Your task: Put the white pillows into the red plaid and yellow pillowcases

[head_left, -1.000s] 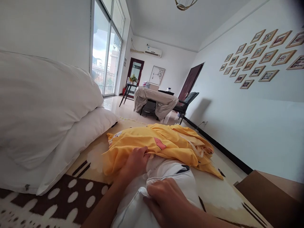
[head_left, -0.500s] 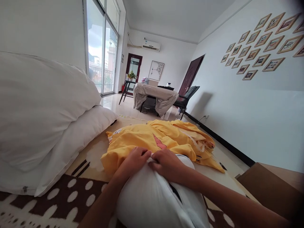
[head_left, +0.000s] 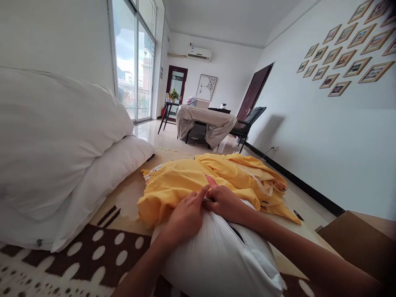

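A plump white pillow lies right in front of me, with a dark slit along its right side. My right hand is closed on the pillow's far edge, thumb and fingers pinched together. Against it, my left hand rests on the same edge with its fingers curled and the index finger reaching to the right hand. What lies between the fingertips is mostly hidden. Just beyond both hands spreads a crumpled yellow cloth with a pink-red patch and white ties.
Large white pillows are stacked at the left. Beneath everything is a brown and cream patterned rug. A cardboard box stands at the right. Farther back are a covered table and a black chair.
My left hand has slid over the pillow toward the right hand, its index finger now stretched out. The right hand keeps its pinch on the edge. The view has turned slightly left.
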The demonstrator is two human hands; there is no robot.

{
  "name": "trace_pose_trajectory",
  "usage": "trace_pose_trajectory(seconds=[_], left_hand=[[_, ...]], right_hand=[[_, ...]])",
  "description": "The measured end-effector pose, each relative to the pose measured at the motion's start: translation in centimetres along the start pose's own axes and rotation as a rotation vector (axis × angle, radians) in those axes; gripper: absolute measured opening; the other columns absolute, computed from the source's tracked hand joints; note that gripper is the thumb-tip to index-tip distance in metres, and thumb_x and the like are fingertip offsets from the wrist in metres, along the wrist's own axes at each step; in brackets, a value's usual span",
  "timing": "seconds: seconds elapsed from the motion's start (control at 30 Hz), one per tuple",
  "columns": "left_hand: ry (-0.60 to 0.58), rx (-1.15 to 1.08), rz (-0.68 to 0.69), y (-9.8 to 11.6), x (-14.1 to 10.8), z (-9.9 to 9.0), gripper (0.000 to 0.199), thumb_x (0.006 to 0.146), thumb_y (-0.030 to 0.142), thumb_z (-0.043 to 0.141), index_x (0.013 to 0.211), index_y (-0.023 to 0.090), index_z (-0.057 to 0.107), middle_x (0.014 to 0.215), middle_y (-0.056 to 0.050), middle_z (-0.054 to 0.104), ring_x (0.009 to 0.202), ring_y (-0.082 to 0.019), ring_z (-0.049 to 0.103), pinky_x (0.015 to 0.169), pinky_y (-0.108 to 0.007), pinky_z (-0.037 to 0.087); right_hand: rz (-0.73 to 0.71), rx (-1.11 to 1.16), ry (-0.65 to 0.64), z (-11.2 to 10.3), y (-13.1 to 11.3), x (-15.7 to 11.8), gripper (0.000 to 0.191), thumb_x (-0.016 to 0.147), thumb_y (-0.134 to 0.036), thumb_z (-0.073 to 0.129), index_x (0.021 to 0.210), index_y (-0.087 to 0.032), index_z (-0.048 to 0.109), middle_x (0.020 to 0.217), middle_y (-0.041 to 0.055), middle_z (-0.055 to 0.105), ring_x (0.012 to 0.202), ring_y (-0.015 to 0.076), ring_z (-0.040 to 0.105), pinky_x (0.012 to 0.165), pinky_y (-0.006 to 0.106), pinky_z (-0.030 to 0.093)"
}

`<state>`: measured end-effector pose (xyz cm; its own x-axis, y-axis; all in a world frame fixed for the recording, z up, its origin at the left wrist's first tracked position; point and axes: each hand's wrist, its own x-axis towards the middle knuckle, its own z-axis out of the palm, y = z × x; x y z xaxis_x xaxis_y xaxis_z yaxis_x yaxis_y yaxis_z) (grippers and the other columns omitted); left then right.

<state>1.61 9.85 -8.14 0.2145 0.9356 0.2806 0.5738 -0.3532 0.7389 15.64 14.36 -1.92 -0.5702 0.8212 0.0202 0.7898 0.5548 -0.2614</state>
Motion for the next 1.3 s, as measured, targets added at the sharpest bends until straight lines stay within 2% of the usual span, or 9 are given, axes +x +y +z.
trace_pose_trajectory(seconds=[0.17,0.4,0.6,0.8,0.97,1.07,1.13,1.2,1.3], left_hand=[[0.008,-0.148,0.132,-0.8,0.7,-0.2,0.042,0.088,0.013,0.037,0.122,0.022,0.060,0.120,-0.005,0.066,0.110,-0.020,0.058,0.099,-0.032,0.043],[0.040,-0.169,0.085,-1.5,1.1,0.3,0.029,0.085,0.012,0.041,0.098,0.016,0.067,0.101,-0.008,0.070,0.096,-0.020,0.062,0.089,-0.031,0.044],[0.132,-0.193,0.101,-0.9,1.2,0.7,0.021,0.083,0.012,0.042,0.081,0.018,0.063,0.086,-0.004,0.068,0.084,-0.019,0.060,0.080,-0.028,0.043],[0.253,-0.220,0.078,-0.4,1.2,0.5,0.021,0.081,0.008,0.038,0.067,0.019,0.049,0.068,0.000,0.058,0.069,-0.015,0.052,0.067,-0.025,0.038],[0.281,-0.131,0.050,-0.1,1.1,1.3,0.019,0.081,0.008,0.040,0.074,0.019,0.054,0.078,-0.003,0.063,0.076,-0.017,0.054,0.072,-0.026,0.038],[0.303,-0.141,0.029,-0.8,1.5,1.0,0.021,0.081,0.008,0.040,0.080,0.018,0.059,0.079,-0.004,0.065,0.076,-0.018,0.056,0.072,-0.026,0.040],[0.318,-0.157,0.008,-1.3,1.8,0.5,0.023,0.082,0.009,0.040,0.080,0.018,0.061,0.077,-0.004,0.066,0.074,-0.018,0.056,0.072,-0.026,0.041],[0.328,-0.161,-0.005,-1.7,2.1,0.0,0.025,0.082,0.009,0.040,0.082,0.018,0.063,0.081,-0.004,0.068,0.078,-0.018,0.058,0.075,-0.027,0.042],[0.310,-0.123,-0.034,-2.1,2.1,-0.5,0.028,0.084,0.011,0.038,0.093,0.017,0.064,0.094,-0.006,0.069,0.088,-0.018,0.059,0.082,-0.028,0.043]], right_hand=[[-0.030,-0.040,0.000,0.1,-0.2,-0.2,0.027,0.077,-0.019,0.057,0.053,-0.016,0.047,0.057,-0.0026,0.048,0.060,0.0101,0.039,0.058,0.025,0.025],[-0.003,-0.119,-0.040,-0.5,-0.8,-0.3,0.024,0.079,-0.021,0.055,0.056,-0.015,0.057,0.056,-0.0011,0.051,0.058,0.0107,0.041,0.056,0.026,0.025],[-0.025,-0.166,-0.078,-2.3,-2.0,-1.3,0.031,0.087,-0.027,0.051,0.058,-0.016,0.054,0.061,0.0008,0.056,0.062,0.0119,0.047,0.058,0.025,0.027],[-0.053,-0.161,0.090,-4.1,-2.1,-5.3,0.039,0.095,-0.046,0.037,0.071,-0.019,0.054,0.067,0.0019,0.060,0.061,0.0150,0.051,0.058,0.027,0.033],[-0.119,-0.054,0.345,-1.9,-0.6,-8.9,0.036,0.097,-0.044,0.037,0.080,-0.021,0.058,0.070,0.0007,0.065,0.062,0.0150,0.060,0.057,0.026,0.043],[-0.332,-0.332,0.615,-0.2,-0.9,-11.5,0.030,0.095,-0.044,0.045,0.107,-0.022,0.061,0.097,0.0063,0.071,0.083,0.0210,0.066,0.072,0.033,0.047],[-0.402,-0.582,0.722,1.0,-1.4,-12.6,0.042,0.091,-0.047,0.050,0.123,-0.020,0.057,0.114,0.0125,0.067,0.094,0.0270,0.064,0.079,0.038,0.044],[-0.374,-0.761,0.722,2.0,-1.8,-12.7,0.056,0.089,-0.052,0.051,0.134,-0.019,0.051,0.125,0.0179,0.061,0.098,0.0316,0.063,0.080,0.042,0.043],[-0.297,-0.803,0.615,3.3,-2.0,-11.1,0.064,0.090,-0.055,0.046,0.145,-0.023,0.040,0.125,0.0216,0.058,0.092,0.0328,0.062,0.073,0.043,0.046]])
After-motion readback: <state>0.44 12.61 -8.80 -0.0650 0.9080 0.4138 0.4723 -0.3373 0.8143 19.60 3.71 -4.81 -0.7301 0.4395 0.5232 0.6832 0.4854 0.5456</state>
